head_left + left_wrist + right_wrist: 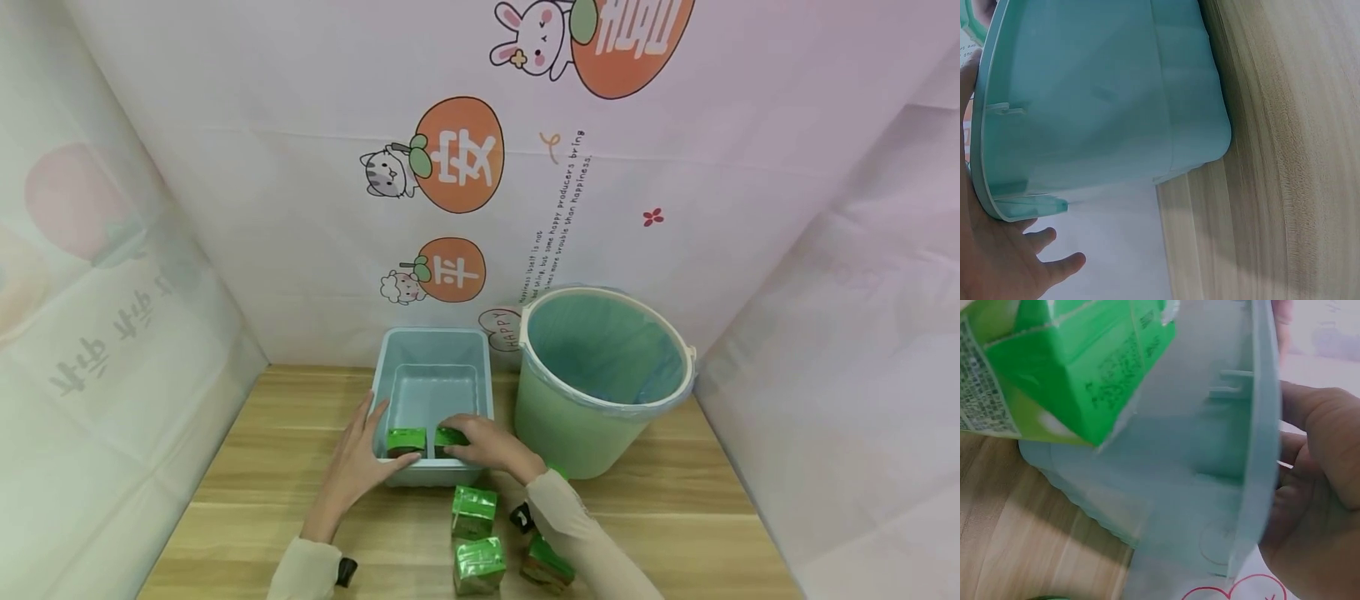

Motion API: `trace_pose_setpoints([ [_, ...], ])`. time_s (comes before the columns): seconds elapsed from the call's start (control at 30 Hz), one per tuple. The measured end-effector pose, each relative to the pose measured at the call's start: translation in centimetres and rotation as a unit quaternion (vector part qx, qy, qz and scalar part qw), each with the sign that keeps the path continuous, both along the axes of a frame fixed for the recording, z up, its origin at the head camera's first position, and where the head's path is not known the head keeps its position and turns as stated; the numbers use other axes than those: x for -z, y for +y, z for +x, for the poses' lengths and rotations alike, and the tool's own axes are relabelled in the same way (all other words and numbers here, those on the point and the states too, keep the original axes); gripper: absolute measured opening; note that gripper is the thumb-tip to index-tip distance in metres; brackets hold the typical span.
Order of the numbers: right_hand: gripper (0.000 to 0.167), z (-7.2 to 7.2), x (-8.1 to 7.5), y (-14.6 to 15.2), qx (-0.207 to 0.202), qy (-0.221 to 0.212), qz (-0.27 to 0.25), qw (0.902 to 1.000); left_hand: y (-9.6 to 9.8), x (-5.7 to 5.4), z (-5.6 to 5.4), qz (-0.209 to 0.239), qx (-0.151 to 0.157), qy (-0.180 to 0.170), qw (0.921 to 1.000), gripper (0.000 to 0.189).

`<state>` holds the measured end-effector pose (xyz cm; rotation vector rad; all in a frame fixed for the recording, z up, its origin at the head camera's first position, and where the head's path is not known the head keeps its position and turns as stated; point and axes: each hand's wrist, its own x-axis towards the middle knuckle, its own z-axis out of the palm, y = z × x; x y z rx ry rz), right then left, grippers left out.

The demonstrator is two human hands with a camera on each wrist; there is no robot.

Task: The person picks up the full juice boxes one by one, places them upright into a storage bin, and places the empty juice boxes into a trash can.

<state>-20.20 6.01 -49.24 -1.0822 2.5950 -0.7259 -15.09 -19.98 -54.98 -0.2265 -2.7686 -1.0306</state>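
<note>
Across the lower frame a wooden tabletop is seen, and at right of centre it is topped by a pale green bucket, lined with a bluish bag. Just left of that, a light-blue plastic bin is set with its long axis running up the frame. Its left side is flanked by the left hand, fingers spread along the wall, thumb laid over the near rim; no carton is gripped there. From the right, the bin's near corner is reached into by the right hand, and a green-topped carton is pinched by it, partly hidden. Here's the key relation: that carton is tucked directly under the right fingers, just inside the near rim, and a second carton is parked to its left, a narrow gap between, closer to the left thumb. The held carton's long axis cannot be told. Below the bin, loose cartons are scattered at lower centre, some beside the right forearm.
</note>
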Motion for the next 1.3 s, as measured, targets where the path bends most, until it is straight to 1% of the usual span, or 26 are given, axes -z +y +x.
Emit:
trace_pose_setpoints([
  [0.07, 0.042, 0.3, -0.3, 0.6, -0.006, 0.0, -0.021, 0.9998, 0.0, 0.0, 0.0, 0.0, 0.001, -0.002, 1.0, 0.111],
  [0.27, 0.043, 1.2, -0.9, 2.2, -0.013, 0.01, -0.054, 0.9984, -0.1, 0.0, -0.1, -0.001, -0.002, -0.006, 1.0, 0.11],
  [0.43, 0.04, 2.2, -0.6, 3.6, -0.026, 0.044, -0.089, 0.9947, -0.1, 0.0, 0.0, 0.003, -0.005, -0.006, 1.0, 0.11],
  [0.5, 0.038, 2.6, -0.4, 4.2, -0.025, 0.052, -0.104, 0.993, -0.1, 0.0, 0.0, 0.005, -0.005, -0.006, 1.0, 0.109],
  [0.67, 0.033, 3.5, -0.1, 5.5, 0.001, 0.051, -0.136, 0.9894, 0.0, 0.0, 0.1, 0.006, -0.004, -0.01, 0.9999, 0.11],
  [0.93, 0.036, 5.0, 0.9, 8.0, 0.04, 0.054, -0.172, 0.9828, 0.1, 0.1, 0.1, 0.005, -0.006, -0.016, 0.9998, 0.111],
  [1.13, 0.039, 6.3, 1.6, 10.1, 0.068, 0.043, -0.161, 0.9836, 0.2, 0.2, 0.1, 0.004, -0.007, -0.014, 0.9999, 0.11],
  [1.3, 0.04, 7.3, 2.4, 11.5, 0.083, 0.047, -0.147, 0.9845, 0.3, 0.0, 0.1, 0.006, -0.005, -0.01, 0.9999, 0.109],
])
